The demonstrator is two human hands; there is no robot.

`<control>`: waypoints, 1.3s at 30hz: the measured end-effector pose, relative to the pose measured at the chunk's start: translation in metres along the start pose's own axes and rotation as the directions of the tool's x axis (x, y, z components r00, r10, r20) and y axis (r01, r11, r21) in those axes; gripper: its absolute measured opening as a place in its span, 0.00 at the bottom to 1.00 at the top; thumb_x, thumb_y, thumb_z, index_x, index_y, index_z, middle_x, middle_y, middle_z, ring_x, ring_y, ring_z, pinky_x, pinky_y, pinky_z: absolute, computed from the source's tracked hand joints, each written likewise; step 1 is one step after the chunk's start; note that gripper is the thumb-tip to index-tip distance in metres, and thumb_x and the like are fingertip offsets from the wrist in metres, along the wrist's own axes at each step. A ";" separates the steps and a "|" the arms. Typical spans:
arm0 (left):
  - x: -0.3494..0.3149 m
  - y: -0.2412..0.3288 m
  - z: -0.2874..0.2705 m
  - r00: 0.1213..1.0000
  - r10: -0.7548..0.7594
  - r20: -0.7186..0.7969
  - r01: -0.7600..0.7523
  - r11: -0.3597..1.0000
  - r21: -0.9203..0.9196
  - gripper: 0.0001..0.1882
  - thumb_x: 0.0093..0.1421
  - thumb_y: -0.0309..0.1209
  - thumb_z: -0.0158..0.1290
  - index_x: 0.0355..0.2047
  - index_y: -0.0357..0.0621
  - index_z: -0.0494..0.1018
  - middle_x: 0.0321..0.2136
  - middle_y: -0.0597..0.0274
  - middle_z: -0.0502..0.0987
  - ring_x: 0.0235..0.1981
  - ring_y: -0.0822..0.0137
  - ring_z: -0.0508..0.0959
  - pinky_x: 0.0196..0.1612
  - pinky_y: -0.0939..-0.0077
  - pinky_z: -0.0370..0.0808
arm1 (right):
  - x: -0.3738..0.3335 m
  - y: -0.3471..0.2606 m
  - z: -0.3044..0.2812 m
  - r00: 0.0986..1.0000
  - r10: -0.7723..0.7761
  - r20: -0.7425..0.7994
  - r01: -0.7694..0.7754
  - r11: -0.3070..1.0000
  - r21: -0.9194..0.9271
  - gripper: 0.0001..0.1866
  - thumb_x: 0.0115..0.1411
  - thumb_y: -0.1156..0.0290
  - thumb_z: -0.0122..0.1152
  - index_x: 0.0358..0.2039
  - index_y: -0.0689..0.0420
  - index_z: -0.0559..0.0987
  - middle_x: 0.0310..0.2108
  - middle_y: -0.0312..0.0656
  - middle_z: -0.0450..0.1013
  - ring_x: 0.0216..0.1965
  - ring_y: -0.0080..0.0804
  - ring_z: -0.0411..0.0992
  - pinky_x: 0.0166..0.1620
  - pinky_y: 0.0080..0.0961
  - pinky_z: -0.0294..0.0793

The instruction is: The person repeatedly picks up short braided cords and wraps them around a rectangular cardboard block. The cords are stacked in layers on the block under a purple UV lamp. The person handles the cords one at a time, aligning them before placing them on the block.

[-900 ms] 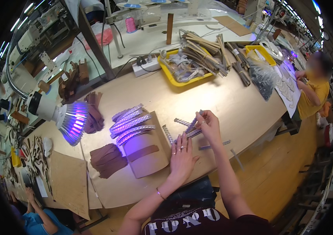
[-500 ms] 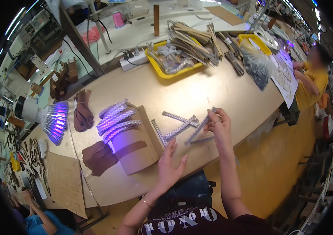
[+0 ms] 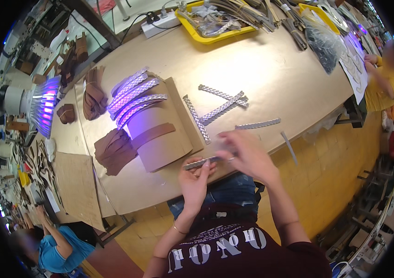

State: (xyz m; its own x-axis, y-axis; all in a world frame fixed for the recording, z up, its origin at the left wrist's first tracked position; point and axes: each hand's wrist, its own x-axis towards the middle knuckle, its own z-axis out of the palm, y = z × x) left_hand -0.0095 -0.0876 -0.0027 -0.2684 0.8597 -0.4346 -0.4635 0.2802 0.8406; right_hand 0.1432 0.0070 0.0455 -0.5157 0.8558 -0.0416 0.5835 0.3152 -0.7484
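Observation:
My left hand (image 3: 193,184) pinches a short braided strip (image 3: 200,163), silvery grey, just over the table's near edge. My right hand (image 3: 251,157) is beside that strip's right end, its fingers smeared by motion, so its grip is unclear. Farther in lie several loose braided strips (image 3: 224,109), some crossing each other. Another braided strip (image 3: 258,124) lies alone beyond my right hand. Left of these, a curved cardboard form (image 3: 164,146) carries a row of braided strips (image 3: 134,95) and one brown strip (image 3: 156,134).
Brown strip bundles (image 3: 115,152) lie left of the form, near a lamp (image 3: 44,104) with purple light. A yellow tray (image 3: 213,40) stands at the back. A thin grey strip (image 3: 289,148) shows past the near edge. Co-workers sit at right (image 3: 384,88) and lower left (image 3: 65,245).
My left hand, open before, now holds a braided strip. My right hand has come down and left from holding a strip up. A thin grey strip now shows beyond the table edge.

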 end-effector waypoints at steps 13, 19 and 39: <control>-0.054 -0.002 -0.026 0.716 0.560 0.416 -0.452 -0.081 0.888 0.33 0.55 0.44 0.62 0.57 0.43 0.68 0.62 0.38 0.59 0.61 0.41 0.63 0.59 0.48 0.60 | -0.043 0.015 0.017 0.987 0.100 -0.129 -0.121 0.978 -0.170 0.17 0.55 0.65 0.66 0.45 0.52 0.77 0.37 0.40 0.70 0.41 0.41 0.70 0.44 0.36 0.67; -0.034 -0.021 -0.006 0.859 0.246 0.449 -0.463 0.002 0.886 0.41 0.57 0.50 0.57 0.66 0.44 0.58 0.67 0.39 0.51 0.67 0.36 0.53 0.65 0.45 0.51 | -0.040 0.004 0.019 0.962 0.215 -0.166 -0.226 0.973 -0.048 0.12 0.56 0.71 0.65 0.40 0.58 0.77 0.37 0.43 0.72 0.38 0.41 0.74 0.44 0.35 0.71; -0.023 -0.043 -0.004 0.825 0.322 0.464 -0.409 -0.227 0.884 0.40 0.51 0.54 0.60 0.63 0.59 0.63 0.65 0.51 0.61 0.64 0.49 0.62 0.65 0.54 0.56 | -0.024 0.007 0.036 0.940 0.265 -0.215 -0.291 0.951 -0.103 0.06 0.55 0.69 0.66 0.32 0.54 0.80 0.31 0.37 0.72 0.32 0.38 0.73 0.35 0.34 0.68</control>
State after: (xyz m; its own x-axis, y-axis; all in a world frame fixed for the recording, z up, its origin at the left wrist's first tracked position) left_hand 0.0136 -0.1214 -0.0300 0.0213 0.9979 0.0616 0.9613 -0.0374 0.2728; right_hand 0.1364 -0.0263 0.0175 -0.1954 0.9762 -0.0946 0.7698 0.0929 -0.6315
